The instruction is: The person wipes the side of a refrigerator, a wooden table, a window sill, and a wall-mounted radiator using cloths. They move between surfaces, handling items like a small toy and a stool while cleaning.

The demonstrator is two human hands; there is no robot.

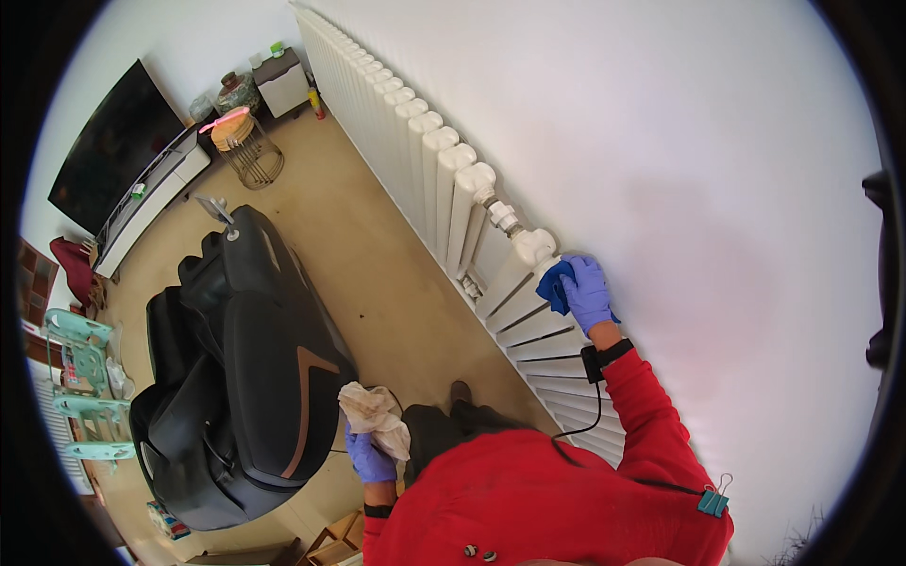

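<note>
A long white radiator [429, 156] runs along the wall on my right. On top of its nearer section, just past the pipe joint [503, 217], my right hand [590, 294] in a purple glove presses a dark blue cloth [555, 288]. Its fingers are bent over the cloth. Low by my left side, my left hand [370, 459], gloved in purple too, grips a crumpled, stained whitish cloth [375, 415]. That cloth hides most of the left fingers.
A black massage chair [250, 377] stands close on my left. Farther off are a television [115, 146] on a low cabinet [151, 208], a wire-legged stool [250, 156] and a small cabinet [283, 85]. A mint-green shelf rack [90, 406] stands at far left. A cable [595, 415] hangs from my right wrist.
</note>
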